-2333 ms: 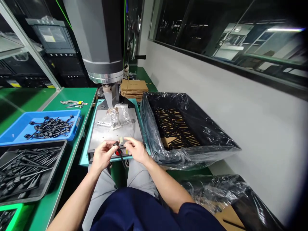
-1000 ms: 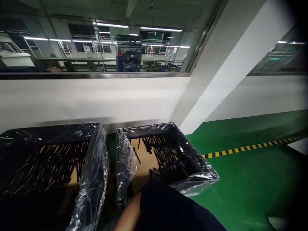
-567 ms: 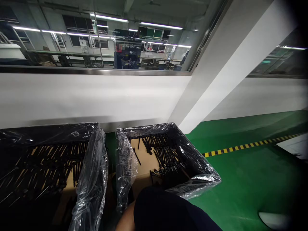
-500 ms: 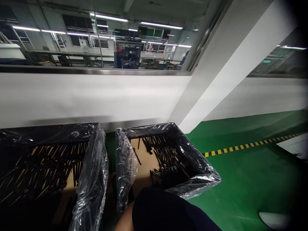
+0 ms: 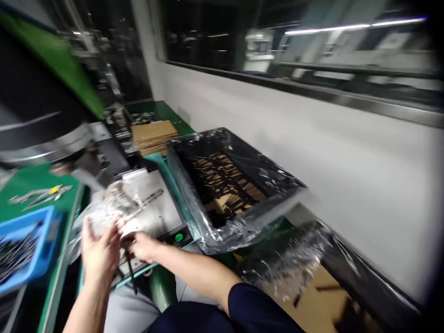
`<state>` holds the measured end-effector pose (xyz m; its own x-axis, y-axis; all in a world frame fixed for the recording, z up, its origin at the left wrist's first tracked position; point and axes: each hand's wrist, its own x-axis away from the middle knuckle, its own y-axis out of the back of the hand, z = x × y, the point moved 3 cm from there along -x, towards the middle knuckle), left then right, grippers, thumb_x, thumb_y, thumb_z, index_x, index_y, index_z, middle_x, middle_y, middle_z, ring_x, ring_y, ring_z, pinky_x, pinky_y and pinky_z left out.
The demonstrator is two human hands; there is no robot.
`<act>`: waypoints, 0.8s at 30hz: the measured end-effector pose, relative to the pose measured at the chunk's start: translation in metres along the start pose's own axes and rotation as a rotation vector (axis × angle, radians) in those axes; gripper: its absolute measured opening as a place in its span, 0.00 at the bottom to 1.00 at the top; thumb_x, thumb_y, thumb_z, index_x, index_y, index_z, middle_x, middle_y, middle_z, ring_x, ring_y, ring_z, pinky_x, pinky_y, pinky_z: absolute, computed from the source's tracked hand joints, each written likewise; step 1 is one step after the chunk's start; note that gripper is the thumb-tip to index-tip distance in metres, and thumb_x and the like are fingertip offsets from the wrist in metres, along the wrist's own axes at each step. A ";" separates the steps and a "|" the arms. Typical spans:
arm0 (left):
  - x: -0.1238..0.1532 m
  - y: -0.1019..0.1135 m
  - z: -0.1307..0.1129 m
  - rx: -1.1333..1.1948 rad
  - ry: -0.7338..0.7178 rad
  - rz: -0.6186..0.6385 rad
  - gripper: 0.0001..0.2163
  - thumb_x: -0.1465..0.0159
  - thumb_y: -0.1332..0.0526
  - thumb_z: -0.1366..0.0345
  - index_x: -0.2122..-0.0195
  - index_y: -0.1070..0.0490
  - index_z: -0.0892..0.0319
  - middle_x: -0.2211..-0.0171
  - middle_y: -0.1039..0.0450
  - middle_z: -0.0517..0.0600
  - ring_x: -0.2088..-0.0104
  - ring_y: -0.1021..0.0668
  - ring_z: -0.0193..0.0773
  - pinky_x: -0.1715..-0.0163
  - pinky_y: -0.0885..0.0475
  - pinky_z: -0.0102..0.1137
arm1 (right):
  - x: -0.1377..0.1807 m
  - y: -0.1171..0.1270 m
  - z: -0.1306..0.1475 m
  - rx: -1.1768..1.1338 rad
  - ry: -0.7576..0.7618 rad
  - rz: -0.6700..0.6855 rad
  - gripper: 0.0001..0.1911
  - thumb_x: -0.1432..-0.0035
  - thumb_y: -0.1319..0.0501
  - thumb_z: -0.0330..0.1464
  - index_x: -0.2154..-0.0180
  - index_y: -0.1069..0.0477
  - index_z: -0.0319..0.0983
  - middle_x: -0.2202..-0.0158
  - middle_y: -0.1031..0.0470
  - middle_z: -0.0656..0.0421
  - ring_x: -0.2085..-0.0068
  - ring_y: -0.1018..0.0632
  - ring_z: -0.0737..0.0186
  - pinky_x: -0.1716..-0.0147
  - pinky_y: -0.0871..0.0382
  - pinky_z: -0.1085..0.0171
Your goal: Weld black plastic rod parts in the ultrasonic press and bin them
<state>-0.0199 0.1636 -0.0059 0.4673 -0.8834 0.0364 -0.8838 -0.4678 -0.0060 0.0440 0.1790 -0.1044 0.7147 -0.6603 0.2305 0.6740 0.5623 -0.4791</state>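
Note:
My left hand is raised at the front of a metal-topped machine, its fingers apart and slightly blurred. Close beside it, my right hand is closed around a slim dark rod that hangs down below the fingers. Clear plastic and a blurred metal fixture lie just beyond both hands. A green button shows on the machine's front panel, right of my right hand.
Right of the machine stands a plastic-lined box of dark rods; another lined box is lower right. A blue bin of thin parts and pliers are on the green table left. Stacked cardboard lies behind.
The view has swung left from the wall and lined boxes to the machine. Both hands have come into view, my right hand with a dark rod.

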 end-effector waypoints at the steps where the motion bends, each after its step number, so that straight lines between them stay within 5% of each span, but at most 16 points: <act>1: 0.003 0.008 0.003 0.104 0.022 -0.104 0.45 0.43 0.30 0.60 0.32 0.59 0.41 0.67 0.23 0.40 0.68 0.21 0.32 0.67 0.26 0.25 | -0.007 -0.003 0.000 0.020 0.034 -0.042 0.06 0.39 0.41 0.31 0.61 0.26 0.39 0.69 0.27 0.62 0.71 0.27 0.66 0.68 0.30 0.65; 6: 0.006 0.003 0.014 0.340 0.028 -0.184 0.56 0.51 0.28 0.71 0.29 0.66 0.48 0.69 0.22 0.45 0.71 0.21 0.32 0.69 0.25 0.24 | -0.023 0.014 0.032 0.242 0.499 -0.450 0.14 0.46 0.39 0.28 0.55 0.27 0.40 0.55 0.26 0.56 0.54 0.25 0.59 0.51 0.30 0.59; 10: 0.017 -0.002 0.017 0.386 0.057 -0.130 0.55 0.48 0.29 0.74 0.29 0.67 0.46 0.66 0.22 0.47 0.71 0.20 0.33 0.70 0.25 0.25 | -0.029 0.025 0.052 0.427 0.752 -0.536 0.17 0.46 0.40 0.26 0.54 0.26 0.39 0.56 0.26 0.54 0.53 0.26 0.56 0.51 0.30 0.58; 18: 0.012 -0.004 0.014 0.426 0.070 -0.096 0.52 0.43 0.34 0.77 0.29 0.71 0.48 0.60 0.21 0.52 0.70 0.19 0.34 0.69 0.22 0.27 | -0.064 0.036 0.094 0.564 0.793 -0.641 0.14 0.47 0.36 0.29 0.57 0.22 0.40 0.57 0.23 0.55 0.53 0.25 0.57 0.48 0.32 0.58; 24: 0.003 0.001 0.018 0.428 0.049 -0.085 0.50 0.42 0.35 0.77 0.29 0.70 0.49 0.60 0.22 0.53 0.71 0.19 0.33 0.70 0.23 0.25 | -0.085 0.036 0.114 0.602 0.781 -0.555 0.11 0.47 0.37 0.30 0.61 0.21 0.38 0.58 0.21 0.54 0.55 0.23 0.57 0.48 0.31 0.59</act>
<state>-0.0193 0.1602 -0.0242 0.5270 -0.8438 0.1017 -0.7486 -0.5175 -0.4146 0.0287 0.3118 -0.0446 0.1186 -0.9049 -0.4087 0.9929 0.1033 0.0592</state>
